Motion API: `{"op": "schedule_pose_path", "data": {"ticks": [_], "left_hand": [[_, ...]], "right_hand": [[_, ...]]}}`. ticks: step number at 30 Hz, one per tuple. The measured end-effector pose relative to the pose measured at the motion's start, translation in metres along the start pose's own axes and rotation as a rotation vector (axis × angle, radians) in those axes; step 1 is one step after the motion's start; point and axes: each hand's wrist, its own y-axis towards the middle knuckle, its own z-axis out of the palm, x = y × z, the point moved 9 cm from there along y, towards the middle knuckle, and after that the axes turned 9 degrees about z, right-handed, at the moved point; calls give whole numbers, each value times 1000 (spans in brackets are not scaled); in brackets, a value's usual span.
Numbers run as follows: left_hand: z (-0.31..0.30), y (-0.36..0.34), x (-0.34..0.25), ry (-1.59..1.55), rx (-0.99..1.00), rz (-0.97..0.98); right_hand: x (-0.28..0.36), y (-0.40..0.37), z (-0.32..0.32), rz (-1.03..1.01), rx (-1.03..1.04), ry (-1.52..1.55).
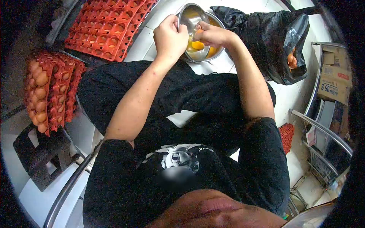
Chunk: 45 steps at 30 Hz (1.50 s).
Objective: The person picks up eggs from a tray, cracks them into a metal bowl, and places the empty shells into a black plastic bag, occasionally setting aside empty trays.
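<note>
My left hand (171, 40) grips the rim of a small metal bowl (188, 16), which is tilted over a larger metal bowl (218, 23). Inside the metal, a yellow yolk (197, 45) with clear egg white shows below my right hand (215, 35). The fingers of my right hand are pinched together around an orange-brown piece that looks like eggshell (198, 33), partly hidden by the fingers. More yellow egg lies at the right side of the larger bowl.
Stacked red egg trays (110, 28) lie at the upper left; more trays with brown eggs (42, 79) stand at the left. A black plastic bag (262, 41) with shells is at the upper right. Cardboard boxes (334, 81) sit on a metal rack at the right.
</note>
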Motion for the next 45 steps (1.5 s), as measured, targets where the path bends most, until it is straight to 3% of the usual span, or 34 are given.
{"op": "schedule_pose_path", "data": {"ticks": [3, 6, 8, 9, 12, 14, 15, 17, 20, 24, 28, 31, 34, 37, 38, 40, 41, 43, 44, 45], "left_hand": [[-1, 1, 0, 10, -9, 12], [-3, 0, -3, -6, -22, 33], [-4, 0, -8, 18, -19, 31], [-2, 0, -7, 16, -12, 37], [4, -2, -19, 121, 14, 230], [7, -7, -40, 226, 24, 426], [7, -7, -42, 222, 33, 435], [9, -9, -54, 281, 36, 550], [12, -12, -56, 362, 71, 590], [10, -13, -54, 330, 40, 600], [-5, -3, -28, 129, -63, 264], [-6, 2, -5, -5, -95, 174], [-6, 1, -12, -118, -87, 123], [-6, 2, -18, 68, -77, 160], [-3, 3, -20, 103, -56, 176], [1, 4, -21, 121, -44, 180], [2, 4, -24, 120, -32, 198], [6, 0, -23, 108, -19, 203], [7, 0, -22, 118, -2, 197], [7, 1, -20, 133, 10, 191]], "right_hand": [[4, -4, -4, -14, 0, 24], [9, -10, -14, -54, -187, -12], [17, -14, -28, -251, -430, -84], [13, -9, -32, -250, -437, -80], [0, 0, -33, -103, -349, -164], [0, 2, -34, -171, -410, -196], [3, 0, -35, -240, -461, -237], [7, -9, -30, -156, -352, -193], [5, -2, -36, -195, -492, -342], [7, -8, -33, -149, -466, -345], [4, -13, -51, -152, -564, -260], [17, -93, -93, -88, -838, -159], [23, -204, -158, -107, -1326, -197], [-4, -313, -214, -106, -1601, -10], [-6, -354, -218, -176, -1817, -39], [-43, -392, -247, 1, -2039, -64], [-75, -385, -278, 28, -1841, 79], [-158, -314, -328, 121, -1223, 213], [-129, -326, -281, 282, -1403, 350], [-164, -299, -345, 244, -1364, -318]]}}
